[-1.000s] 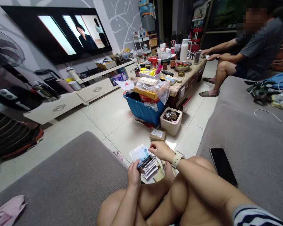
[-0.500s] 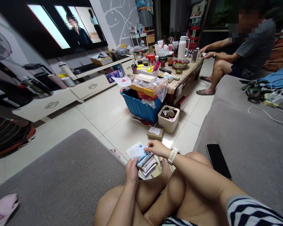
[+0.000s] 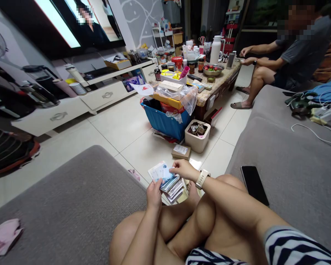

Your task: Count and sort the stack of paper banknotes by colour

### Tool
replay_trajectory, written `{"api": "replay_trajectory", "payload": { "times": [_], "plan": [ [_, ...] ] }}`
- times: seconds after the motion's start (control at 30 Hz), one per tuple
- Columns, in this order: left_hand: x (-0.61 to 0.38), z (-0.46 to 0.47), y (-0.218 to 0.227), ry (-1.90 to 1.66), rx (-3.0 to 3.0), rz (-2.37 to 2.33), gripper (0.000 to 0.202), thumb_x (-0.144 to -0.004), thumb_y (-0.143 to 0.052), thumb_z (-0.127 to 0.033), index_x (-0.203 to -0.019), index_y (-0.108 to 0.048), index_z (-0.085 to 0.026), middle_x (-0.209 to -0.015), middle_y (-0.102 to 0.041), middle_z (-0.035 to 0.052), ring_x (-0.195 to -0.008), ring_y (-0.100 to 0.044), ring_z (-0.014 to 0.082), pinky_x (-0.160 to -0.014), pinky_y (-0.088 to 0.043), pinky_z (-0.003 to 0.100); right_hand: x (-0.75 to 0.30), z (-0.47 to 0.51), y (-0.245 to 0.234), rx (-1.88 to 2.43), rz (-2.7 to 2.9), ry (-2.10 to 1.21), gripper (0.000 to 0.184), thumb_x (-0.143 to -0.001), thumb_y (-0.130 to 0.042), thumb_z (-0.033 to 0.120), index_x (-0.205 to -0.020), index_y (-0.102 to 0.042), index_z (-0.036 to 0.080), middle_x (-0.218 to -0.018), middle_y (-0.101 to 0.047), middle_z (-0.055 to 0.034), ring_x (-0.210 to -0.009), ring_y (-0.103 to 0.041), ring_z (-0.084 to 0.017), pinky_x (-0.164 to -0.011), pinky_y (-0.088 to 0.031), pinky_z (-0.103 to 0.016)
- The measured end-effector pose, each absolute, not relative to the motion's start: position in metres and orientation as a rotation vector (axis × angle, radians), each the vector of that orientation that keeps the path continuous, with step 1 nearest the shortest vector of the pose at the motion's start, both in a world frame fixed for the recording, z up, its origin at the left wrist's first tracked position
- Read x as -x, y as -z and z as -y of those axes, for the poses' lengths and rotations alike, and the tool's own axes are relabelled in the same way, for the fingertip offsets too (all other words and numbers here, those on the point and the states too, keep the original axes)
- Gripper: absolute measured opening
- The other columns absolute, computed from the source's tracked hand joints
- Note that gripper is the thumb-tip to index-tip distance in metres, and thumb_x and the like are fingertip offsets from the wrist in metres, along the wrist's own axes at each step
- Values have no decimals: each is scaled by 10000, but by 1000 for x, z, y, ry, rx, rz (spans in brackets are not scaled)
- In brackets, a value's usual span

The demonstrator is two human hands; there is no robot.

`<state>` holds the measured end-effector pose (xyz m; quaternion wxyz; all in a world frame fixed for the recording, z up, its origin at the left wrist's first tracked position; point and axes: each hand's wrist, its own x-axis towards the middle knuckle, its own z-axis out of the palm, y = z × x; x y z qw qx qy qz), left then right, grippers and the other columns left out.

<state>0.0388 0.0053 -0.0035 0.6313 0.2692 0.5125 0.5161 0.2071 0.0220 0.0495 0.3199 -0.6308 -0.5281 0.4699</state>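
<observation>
My left hand (image 3: 154,195) grips a thick wad of banknote-like papers (image 3: 173,188), its thumb pressed on top. Pale blue-and-white printed pieces fan out at the wad's upper left, and many layered edges show on the lower right. With fingertips closed, my right hand (image 3: 185,170) pinches the edge of a top blue paper (image 3: 167,172); the exact print is too small to read. A light-banded watch (image 3: 202,179) is on the right wrist. Both hands are above my crossed legs.
A black phone (image 3: 254,185) lies on the grey sofa (image 3: 287,158) at right. Ahead on the floor are a small cardboard box (image 3: 181,152), a cream bin (image 3: 198,141) and a blue basket (image 3: 165,119). Beyond, a person (image 3: 300,48) sits beside the cluttered table (image 3: 202,101).
My right fingers have drawn a blue paper slightly apart from the fanned ones. The whole view has shifted a little; the seated person's hand has lifted off the table.
</observation>
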Motion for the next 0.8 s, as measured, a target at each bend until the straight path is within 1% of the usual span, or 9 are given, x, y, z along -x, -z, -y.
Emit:
{"api": "replay_trajectory", "payload": {
  "times": [0.17, 0.33, 0.43, 0.63, 0.8],
  "plan": [
    [-39, -4, 3, -1173, -622, -1187, 343, -553, -797, -370, -792, -697, -145, -770, -727, 30, -761, -660, 206, -760, -502, 322, -207, -21, -51, 1670, 1364, -1217, 215, -736, -751, 281, -661, -578, 177, -623, -562, 43, -570, -507, -100, -534, -337, -215],
    [-41, -6, 5, -1256, -515, -1168, 259, -588, -763, -361, -728, -686, -157, -676, -703, 5, -649, -636, 171, -686, -502, 294, -208, -22, -46, 1616, 1384, -1186, 205, -737, -740, 282, -668, -578, 178, -650, -572, 31, -617, -510, -113, -563, -345, -222],
    [-42, -7, 7, -1307, -437, -1160, 244, -592, -744, -359, -703, -688, -149, -650, -698, 3, -615, -628, 158, -669, -503, 284, -208, -22, -40, 1526, 1392, -1204, 198, -735, -728, 302, -682, -586, 175, -645, -565, 28, -619, -497, -119, -564, -352, -226],
    [-43, -4, 8, -1335, -453, -1117, 287, -595, -746, -385, -733, -711, -136, -719, -726, 29, -682, -658, 179, -700, -502, 291, -208, -20, -34, 1274, 1373, -1365, 240, -731, -692, 375, -709, -584, 163, -668, -572, 11, -637, -496, -129, -590, -381, -240],
    [-43, 0, 7, -1318, -513, -1108, 269, -617, -741, -381, -746, -720, -146, -730, -722, 29, -714, -653, 189, -705, -491, 292, -209, -19, -32, 1252, 1382, -1376, 229, -730, -673, 378, -768, -617, 159, -698, -596, 6, -658, -520, -137, -617, -402, -251]
  ]
}}
